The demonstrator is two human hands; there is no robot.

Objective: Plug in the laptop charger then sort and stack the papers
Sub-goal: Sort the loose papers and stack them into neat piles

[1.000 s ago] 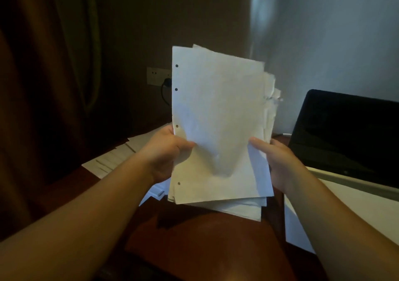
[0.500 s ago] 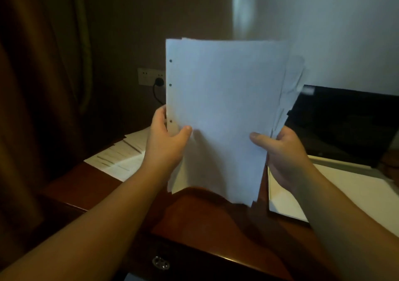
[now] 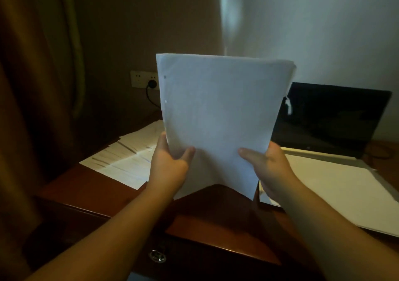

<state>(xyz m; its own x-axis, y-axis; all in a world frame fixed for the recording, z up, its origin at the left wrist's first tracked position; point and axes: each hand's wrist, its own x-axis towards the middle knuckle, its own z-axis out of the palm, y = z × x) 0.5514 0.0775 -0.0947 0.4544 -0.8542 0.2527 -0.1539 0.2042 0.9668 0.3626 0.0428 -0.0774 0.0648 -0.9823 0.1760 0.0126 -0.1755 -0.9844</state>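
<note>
Your left hand (image 3: 170,168) and right hand (image 3: 267,168) pinch only the bottom corners of the stack of papers (image 3: 220,116), upright above the desk (image 3: 121,192), so loose inner sheets could slide out if you tap carelessly.

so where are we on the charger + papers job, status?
Done, by the look of it: a black plug sits in the wall socket; whether its cable reaches the laptop is hidden. In hand: left hand and right hand hold a sheaf of papers upright over the desk, apparently squaring it. Left: loose sheets remain spread at the left, unstacked.
</note>
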